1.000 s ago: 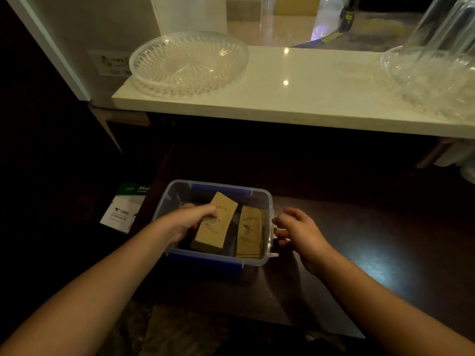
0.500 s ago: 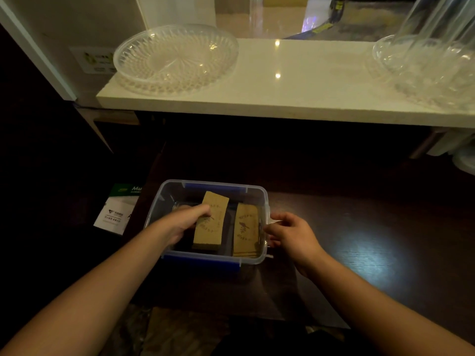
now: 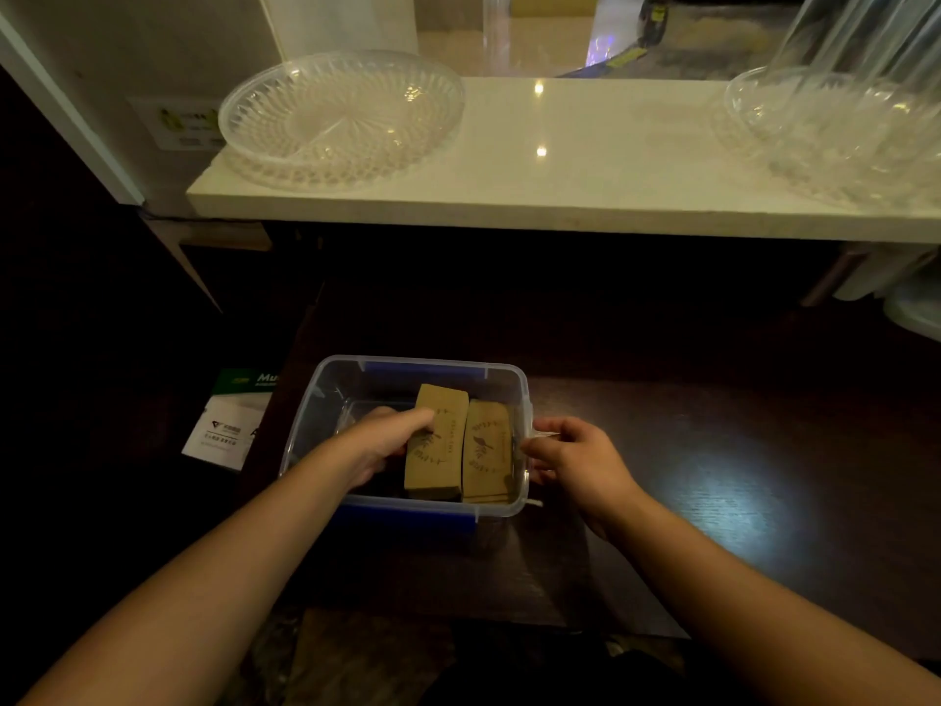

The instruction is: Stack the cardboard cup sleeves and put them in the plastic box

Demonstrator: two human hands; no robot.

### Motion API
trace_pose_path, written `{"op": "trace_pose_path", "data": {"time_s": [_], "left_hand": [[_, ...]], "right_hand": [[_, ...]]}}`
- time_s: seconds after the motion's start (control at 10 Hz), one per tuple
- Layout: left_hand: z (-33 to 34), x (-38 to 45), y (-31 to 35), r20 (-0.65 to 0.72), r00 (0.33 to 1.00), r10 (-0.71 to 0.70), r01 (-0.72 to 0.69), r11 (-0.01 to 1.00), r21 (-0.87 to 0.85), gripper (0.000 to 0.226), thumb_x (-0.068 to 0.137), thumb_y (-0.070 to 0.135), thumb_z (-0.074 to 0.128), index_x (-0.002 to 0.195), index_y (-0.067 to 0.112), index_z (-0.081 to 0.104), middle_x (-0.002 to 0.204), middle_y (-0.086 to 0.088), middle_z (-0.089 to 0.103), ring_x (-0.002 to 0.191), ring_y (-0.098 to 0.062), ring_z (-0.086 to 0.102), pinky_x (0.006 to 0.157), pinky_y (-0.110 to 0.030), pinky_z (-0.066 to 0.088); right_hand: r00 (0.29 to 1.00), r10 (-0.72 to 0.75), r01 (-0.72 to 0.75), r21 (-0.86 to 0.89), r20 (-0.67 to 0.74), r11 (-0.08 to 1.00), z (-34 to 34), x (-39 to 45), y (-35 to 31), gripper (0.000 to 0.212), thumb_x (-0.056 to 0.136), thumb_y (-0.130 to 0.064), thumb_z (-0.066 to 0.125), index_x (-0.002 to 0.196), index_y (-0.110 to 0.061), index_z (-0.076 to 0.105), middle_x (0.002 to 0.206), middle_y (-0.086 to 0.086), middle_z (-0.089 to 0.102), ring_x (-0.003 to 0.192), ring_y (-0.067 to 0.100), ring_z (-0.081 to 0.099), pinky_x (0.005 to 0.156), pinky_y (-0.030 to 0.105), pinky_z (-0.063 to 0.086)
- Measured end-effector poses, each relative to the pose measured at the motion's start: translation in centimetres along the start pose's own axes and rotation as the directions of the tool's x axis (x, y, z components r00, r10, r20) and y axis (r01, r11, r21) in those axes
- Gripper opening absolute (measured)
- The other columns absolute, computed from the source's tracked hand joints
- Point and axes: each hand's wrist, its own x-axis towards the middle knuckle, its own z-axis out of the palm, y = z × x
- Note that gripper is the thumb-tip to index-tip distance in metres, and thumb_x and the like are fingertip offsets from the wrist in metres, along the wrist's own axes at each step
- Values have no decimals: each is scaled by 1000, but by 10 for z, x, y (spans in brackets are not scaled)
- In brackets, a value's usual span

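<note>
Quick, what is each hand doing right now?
Left hand: closed on a sleeve stack inside the box.
Right hand: closed on the box's right rim.

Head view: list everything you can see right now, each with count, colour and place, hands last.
plastic box: 1, clear with blue clips, on the dark table, centre.
cup sleeve stacks: 2, brown cardboard, side by side inside the box, right half.
dark table: 1, dark wood, under the box.
patterned dishes: 2, clear, on the counter, one left, one at the right edge.
counter: 1, pale stone, above the table.
printed package: 1, white and green, left of the box.
left hand: 1, inside the box, gripping the left stack.
right hand: 1, at the box's right rim.
</note>
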Motion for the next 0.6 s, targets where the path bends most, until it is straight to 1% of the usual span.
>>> {"op": "trace_pose_path", "data": {"time_s": [0.1,0.2,0.3,0.4,0.5,0.6], "left_hand": [[3,-1,1,-11,1000,3,-3,1000,-22,14,80,33,62,89,23,59,92,-2,66,85,-15,57,73,-35,36],[5,-2,0,-11,1000,4,-4,999,-32,14,80,34,61,89,23,61,91,-1,66,84,-15,57,67,-33,36],[6,-6,1,-24,1000,6,-7,999,-48,14,80,33,60,90,22,63,90,-2,68,83,-15,58,56,-30,33],[7,-5,2,-31,999,-11,10,999,-33,27,77,35,61,100,20,63,97,-5,69,86,-18,61,57,-31,37],[15,-3,1,-127,992,24,-27,999,-24,46,77,37,62,117,16,54,102,-5,65,90,-21,61,62,-34,45],[24,-6,1,-470,838,279,-119,933,341,62,79,42,61,132,17,42,133,-13,47,120,-33,47,91,-48,47]], "right_hand": [[1000,7,-7,3,-2,1000,0,1,0,16,86,-11,64,97,-23,59,99,8,69,83,21,71,68,31,58],[1000,17,-17,5,-7,1000,-1,1,1,17,85,-11,64,97,-21,60,98,8,69,85,24,71,73,37,60],[1000,21,-21,-20,-10,1000,-1,2,1,19,85,-11,64,100,-20,60,99,10,69,89,29,69,80,47,59],[999,35,-34,-93,4,995,-2,3,-2,31,84,-13,66,114,-17,56,101,9,66,88,26,68,71,40,60],[998,-52,39,-295,-34,955,-4,6,-9,46,85,-23,67,127,-18,49,108,3,63,82,13,65,57,22,52],[956,-273,162,-587,-105,793,-12,3,-22,52,86,-38,63,131,-17,49,118,5,62,89,12,59,68,24,48]]}}
